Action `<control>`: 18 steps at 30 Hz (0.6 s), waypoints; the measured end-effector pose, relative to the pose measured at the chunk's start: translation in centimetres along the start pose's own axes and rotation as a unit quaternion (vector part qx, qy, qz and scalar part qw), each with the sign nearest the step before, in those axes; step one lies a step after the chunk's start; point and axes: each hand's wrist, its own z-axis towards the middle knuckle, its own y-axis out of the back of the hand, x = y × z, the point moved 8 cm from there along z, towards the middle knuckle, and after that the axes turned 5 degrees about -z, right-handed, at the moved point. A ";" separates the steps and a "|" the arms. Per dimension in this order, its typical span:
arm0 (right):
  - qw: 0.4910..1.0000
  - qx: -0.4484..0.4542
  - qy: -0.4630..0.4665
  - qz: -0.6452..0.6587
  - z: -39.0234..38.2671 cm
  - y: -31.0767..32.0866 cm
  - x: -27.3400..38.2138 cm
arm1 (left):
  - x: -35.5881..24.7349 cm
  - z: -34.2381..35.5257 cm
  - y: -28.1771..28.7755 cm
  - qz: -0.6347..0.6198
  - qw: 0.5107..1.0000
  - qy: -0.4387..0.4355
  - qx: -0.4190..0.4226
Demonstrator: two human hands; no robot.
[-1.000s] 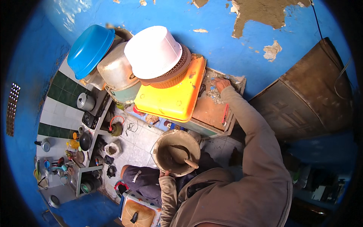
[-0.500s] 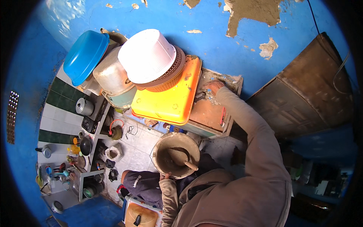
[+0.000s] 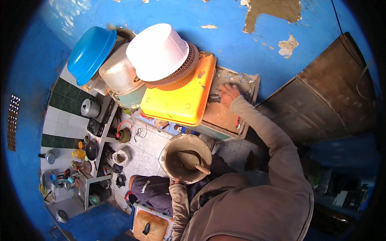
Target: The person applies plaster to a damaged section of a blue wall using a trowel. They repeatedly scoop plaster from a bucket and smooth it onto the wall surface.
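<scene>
A round grey-brown bucket (image 3: 167, 160) is at my lap, tilted so that its inside shows. My left hand (image 3: 175, 181) grips its near rim. Inside lies a trowel with a wooden handle (image 3: 203, 169); its blade rests low in the bucket. Over to the upper right, my right hand (image 3: 229, 95) lies palm down on a dusty brown cabinet top (image 3: 223, 116), its fingers apart. Beside its fingertips is a small dark object (image 3: 214, 99) of a kind I cannot make out. Light crumbs are scattered beyond the hand.
A yellow tray (image 3: 173, 106) stands beside my right hand, bearing a brown basket (image 3: 177, 82) and a white tub (image 3: 157, 52). Left of these are a metal pot (image 3: 118, 68) and a blue basin (image 3: 90, 54). A red object (image 3: 237, 121) lies at the cabinet's edge.
My right hand has shifted slightly nearer across the cabinet top, over where loose debris lay, and its fingers have spread. My left hand stays on the bucket rim.
</scene>
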 end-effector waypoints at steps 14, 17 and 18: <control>0.976 0.180 0.057 0.110 -4.1 0.8 2.9 | 0.0 -0.1 -0.9 -0.024 1.000 0.009 0.006; 0.979 0.121 0.071 0.147 -4.9 0.5 2.5 | 1.2 0.7 0.9 -0.014 0.999 0.030 0.002; 0.975 0.152 0.052 0.153 -5.0 0.4 2.6 | 1.0 0.4 0.8 -0.011 1.000 0.027 0.004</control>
